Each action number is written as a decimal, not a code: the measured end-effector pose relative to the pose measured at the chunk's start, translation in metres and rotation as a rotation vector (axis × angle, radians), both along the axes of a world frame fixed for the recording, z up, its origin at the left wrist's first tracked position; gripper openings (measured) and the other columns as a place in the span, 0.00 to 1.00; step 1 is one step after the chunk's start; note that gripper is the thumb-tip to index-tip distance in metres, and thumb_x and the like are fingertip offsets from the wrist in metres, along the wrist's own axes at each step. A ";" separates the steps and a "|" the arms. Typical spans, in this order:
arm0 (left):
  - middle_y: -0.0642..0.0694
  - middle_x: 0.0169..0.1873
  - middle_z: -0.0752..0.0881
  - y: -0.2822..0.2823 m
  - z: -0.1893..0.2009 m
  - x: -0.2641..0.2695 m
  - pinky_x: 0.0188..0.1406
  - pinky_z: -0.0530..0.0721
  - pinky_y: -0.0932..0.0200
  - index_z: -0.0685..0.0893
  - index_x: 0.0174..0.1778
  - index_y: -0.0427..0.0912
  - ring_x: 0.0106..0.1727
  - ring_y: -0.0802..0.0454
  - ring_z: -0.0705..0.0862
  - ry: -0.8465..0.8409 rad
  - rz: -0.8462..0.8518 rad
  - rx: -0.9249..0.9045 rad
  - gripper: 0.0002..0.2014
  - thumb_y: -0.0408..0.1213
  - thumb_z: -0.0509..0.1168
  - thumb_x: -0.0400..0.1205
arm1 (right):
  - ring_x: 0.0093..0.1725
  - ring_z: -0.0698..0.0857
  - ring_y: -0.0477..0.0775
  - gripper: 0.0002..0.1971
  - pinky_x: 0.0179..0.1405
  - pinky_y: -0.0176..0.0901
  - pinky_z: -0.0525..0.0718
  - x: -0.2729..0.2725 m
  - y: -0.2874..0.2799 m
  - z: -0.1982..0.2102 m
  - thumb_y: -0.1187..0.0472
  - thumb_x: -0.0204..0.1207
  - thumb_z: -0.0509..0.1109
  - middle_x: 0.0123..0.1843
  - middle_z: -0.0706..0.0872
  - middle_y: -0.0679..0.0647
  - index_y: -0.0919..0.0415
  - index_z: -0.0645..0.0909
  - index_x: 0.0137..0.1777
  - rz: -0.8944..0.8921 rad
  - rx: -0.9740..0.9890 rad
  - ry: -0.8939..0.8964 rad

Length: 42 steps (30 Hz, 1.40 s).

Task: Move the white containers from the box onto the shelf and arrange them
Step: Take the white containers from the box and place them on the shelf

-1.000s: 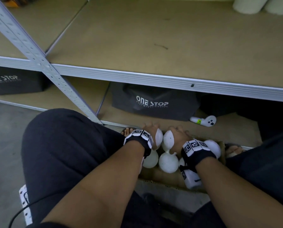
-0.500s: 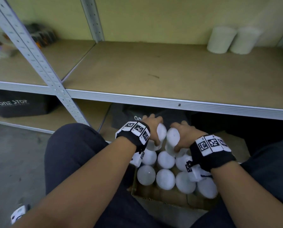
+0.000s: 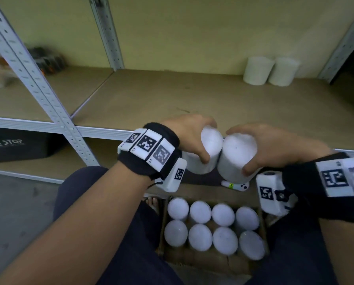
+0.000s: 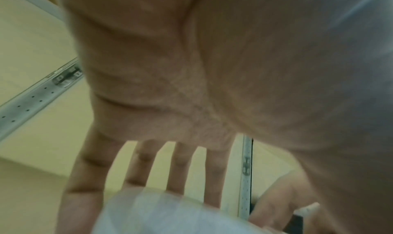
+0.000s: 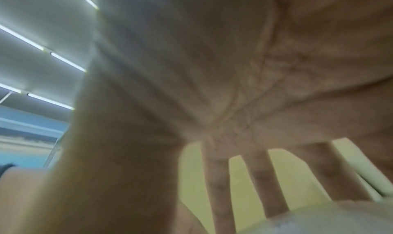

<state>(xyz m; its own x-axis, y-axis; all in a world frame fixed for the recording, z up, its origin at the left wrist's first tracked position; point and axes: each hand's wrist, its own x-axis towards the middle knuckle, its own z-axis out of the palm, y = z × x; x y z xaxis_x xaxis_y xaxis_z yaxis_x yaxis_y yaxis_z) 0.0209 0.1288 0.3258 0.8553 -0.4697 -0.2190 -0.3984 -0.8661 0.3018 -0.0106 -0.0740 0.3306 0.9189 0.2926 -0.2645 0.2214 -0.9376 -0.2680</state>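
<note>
Fingers (image 3: pixel 208 123) of left hand (image 3: pixel 187 133) curl over 1 white container (image 3: pixel 207 153); right hand (image 3: pixel 274 145) grips a 2nd container (image 3: pixel 233 157), the 2 touching, above the box (image 3: pixel 192 258). 8 remain boxed; 2 stand on the shelf (image 3: pixel 151 103). Risk: the touching pair may knock and slip.

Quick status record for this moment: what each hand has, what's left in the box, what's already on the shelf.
left hand: grips one white container, lifted above the box
right hand: grips a second white container, beside the first
cardboard box: eight white containers in view, two rows of four
shelf: two white containers upright at the back right
held pair: level with the shelf's front edge, not yet set down
</note>
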 end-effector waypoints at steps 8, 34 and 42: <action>0.52 0.69 0.77 -0.005 0.039 0.021 0.57 0.77 0.58 0.75 0.72 0.54 0.68 0.51 0.76 -0.208 0.084 -0.221 0.38 0.53 0.77 0.65 | 0.72 0.73 0.48 0.42 0.61 0.39 0.70 0.030 -0.027 0.031 0.51 0.55 0.85 0.70 0.75 0.41 0.34 0.73 0.71 -0.072 0.180 -0.236; 0.46 0.69 0.73 -0.012 0.013 0.071 0.71 0.71 0.47 0.78 0.67 0.51 0.74 0.44 0.68 -0.234 0.171 -0.216 0.27 0.58 0.69 0.74 | 0.76 0.68 0.61 0.24 0.77 0.51 0.65 0.074 -0.021 -0.013 0.48 0.70 0.76 0.75 0.71 0.55 0.46 0.81 0.67 -0.219 0.242 -0.405; 0.50 0.56 0.82 -0.014 0.011 0.060 0.50 0.72 0.62 0.85 0.57 0.47 0.51 0.56 0.75 -0.238 0.141 -0.177 0.11 0.42 0.67 0.79 | 0.65 0.79 0.53 0.13 0.61 0.38 0.71 0.066 -0.012 -0.002 0.60 0.76 0.70 0.62 0.83 0.54 0.56 0.85 0.60 -0.180 0.156 -0.383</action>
<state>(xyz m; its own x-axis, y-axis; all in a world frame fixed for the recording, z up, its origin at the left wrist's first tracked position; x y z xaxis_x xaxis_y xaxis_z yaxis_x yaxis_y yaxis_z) 0.0807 0.1152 0.3371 0.9321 -0.3557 0.0690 -0.3553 -0.8603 0.3656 0.0553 -0.0855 0.3283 0.9819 0.1280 0.1396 0.1689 -0.9251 -0.3401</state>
